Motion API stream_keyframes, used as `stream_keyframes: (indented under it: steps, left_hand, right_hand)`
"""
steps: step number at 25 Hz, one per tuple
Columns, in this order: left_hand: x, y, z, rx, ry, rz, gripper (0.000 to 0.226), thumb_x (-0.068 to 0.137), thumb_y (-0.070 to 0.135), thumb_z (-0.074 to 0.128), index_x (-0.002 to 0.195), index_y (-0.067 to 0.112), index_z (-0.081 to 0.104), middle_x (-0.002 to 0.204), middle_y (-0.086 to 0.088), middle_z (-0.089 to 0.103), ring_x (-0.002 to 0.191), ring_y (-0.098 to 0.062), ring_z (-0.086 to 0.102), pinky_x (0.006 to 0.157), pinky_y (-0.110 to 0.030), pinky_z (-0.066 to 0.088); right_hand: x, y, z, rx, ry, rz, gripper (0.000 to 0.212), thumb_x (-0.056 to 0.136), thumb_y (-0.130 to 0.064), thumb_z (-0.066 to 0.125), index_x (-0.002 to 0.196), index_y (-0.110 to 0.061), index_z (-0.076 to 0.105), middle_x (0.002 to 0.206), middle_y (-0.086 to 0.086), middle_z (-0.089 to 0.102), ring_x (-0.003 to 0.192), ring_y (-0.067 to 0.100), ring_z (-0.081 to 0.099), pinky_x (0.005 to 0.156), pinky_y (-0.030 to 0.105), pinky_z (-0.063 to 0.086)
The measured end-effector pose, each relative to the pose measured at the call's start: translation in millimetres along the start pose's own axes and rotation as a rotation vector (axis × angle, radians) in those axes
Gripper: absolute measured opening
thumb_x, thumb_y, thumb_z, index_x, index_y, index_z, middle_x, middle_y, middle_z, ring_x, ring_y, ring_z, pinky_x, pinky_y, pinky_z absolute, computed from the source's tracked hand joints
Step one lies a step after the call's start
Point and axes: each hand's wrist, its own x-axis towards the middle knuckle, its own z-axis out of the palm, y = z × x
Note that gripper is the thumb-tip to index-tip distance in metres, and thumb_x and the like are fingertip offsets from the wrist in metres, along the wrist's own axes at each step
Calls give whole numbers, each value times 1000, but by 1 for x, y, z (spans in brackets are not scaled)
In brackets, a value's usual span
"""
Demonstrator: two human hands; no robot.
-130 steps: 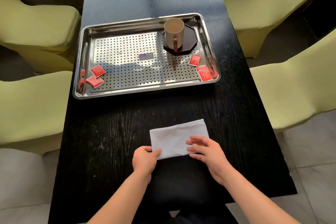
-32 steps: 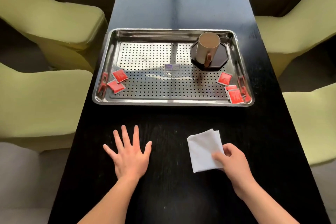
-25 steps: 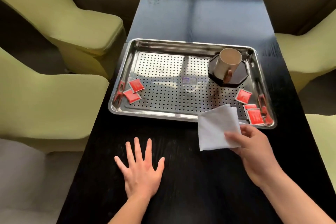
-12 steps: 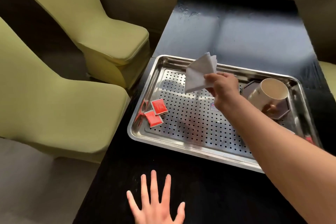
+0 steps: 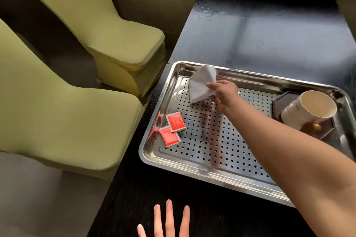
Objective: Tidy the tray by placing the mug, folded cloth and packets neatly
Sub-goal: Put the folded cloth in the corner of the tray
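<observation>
My right hand (image 5: pixel 223 93) reaches across the steel perforated tray (image 5: pixel 174 157) and pinches the folded white cloth (image 5: pixel 201 82), which hangs over the tray's far left corner, its low edge near the tray floor. Two red packets (image 5: pixel 172 129) lie overlapping at the tray's left side. The beige mug (image 5: pixel 306 110) stands on a dark octagonal coaster (image 5: pixel 285 99) at the tray's right. My left hand (image 5: pixel 169 219) lies flat on the black table (image 5: pixel 269 31), fingers spread; only its fingers show at the bottom edge. My right arm hides the tray's right front part.
Two yellow-green covered chairs (image 5: pixel 67 113) stand close along the table's left edge, with grey floor below them. The far half of the black table stretches beyond the tray.
My right hand lifted the folded cloth off the table and carried it over the tray to its far left corner, now lower. My left hand stayed flat on the table. The view swung left.
</observation>
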Motion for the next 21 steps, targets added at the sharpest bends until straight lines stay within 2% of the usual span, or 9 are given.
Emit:
stream_keyframes:
  steps: [3, 5, 6, 8, 10, 12, 14, 18, 21]
  left_hand:
    - [-3, 1, 1, 31, 4, 2, 62, 87, 72, 34, 134, 33, 49, 155, -17, 28, 147, -39, 21, 90, -73, 37]
    - [-7, 2, 1, 23, -5, -9, 68, 85, 75, 35, 136, 33, 48, 152, -15, 35, 142, -38, 28, 90, -73, 38]
    - [-9, 4, 2, 13, -8, -19, 73, 82, 79, 36, 137, 33, 47, 150, -15, 39, 139, -38, 30, 91, -74, 37]
    - [-12, 7, 2, -13, -13, -38, 81, 77, 85, 37, 138, 32, 48, 147, -15, 43, 139, -39, 31, 94, -77, 35]
    - [-16, 10, 3, -37, -24, -48, 85, 76, 86, 38, 140, 31, 48, 148, -15, 43, 140, -40, 32, 97, -79, 32]
    - [-18, 11, 4, -65, -49, -62, 88, 75, 86, 40, 143, 32, 45, 151, -14, 40, 139, -40, 34, 100, -79, 28]
    - [-19, 13, 6, -106, -67, -77, 89, 74, 86, 40, 145, 32, 43, 153, -14, 38, 139, -40, 35, 102, -79, 26]
    - [-18, 16, 3, -194, -89, -111, 88, 72, 81, 47, 147, 33, 41, 156, -13, 36, 142, -40, 33, 105, -78, 22]
    - [-18, 16, -8, -280, -148, -114, 92, 66, 72, 58, 147, 30, 43, 158, -15, 34, 144, -41, 32, 106, -78, 18]
  right_hand:
    - [8, 12, -1, -459, 133, -82, 44, 83, -12, 74, 124, -9, 57, 132, 15, 53, 111, 32, 59, 92, 45, 56]
    - [6, 20, -5, -742, 202, -215, 52, 84, -15, 68, 133, -13, 53, 141, 12, 42, 124, 32, 46, 100, 39, 46]
    - [3, 23, -6, -813, 214, -295, 52, 84, -15, 66, 134, -14, 53, 143, 11, 40, 127, 31, 41, 99, 35, 41]
    - [-5, 29, -7, -894, 189, -472, 47, 85, -15, 64, 131, -16, 58, 140, 8, 46, 128, 29, 39, 98, 33, 36]
    - [-18, 38, -4, -975, 85, -628, 35, 88, -18, 65, 123, -18, 66, 129, 5, 61, 122, 27, 45, 102, 38, 39]
    - [-34, 48, 2, -1113, -2, -787, 25, 90, -23, 66, 114, -22, 72, 115, 0, 71, 112, 25, 52, 96, 39, 38]
    - [-47, 55, 9, -1232, -41, -905, 21, 90, -25, 66, 109, -26, 74, 111, -3, 73, 111, 25, 53, 92, 38, 29]
    - [-82, 67, 1, -1134, -154, -725, 25, 91, -33, 66, 114, -24, 71, 119, -5, 70, 117, 22, 52, 98, 41, 36]
    - [-125, 86, -48, -1082, -202, -636, 28, 94, -36, 63, 115, -20, 70, 114, -4, 70, 114, 20, 53, 94, 34, 41]
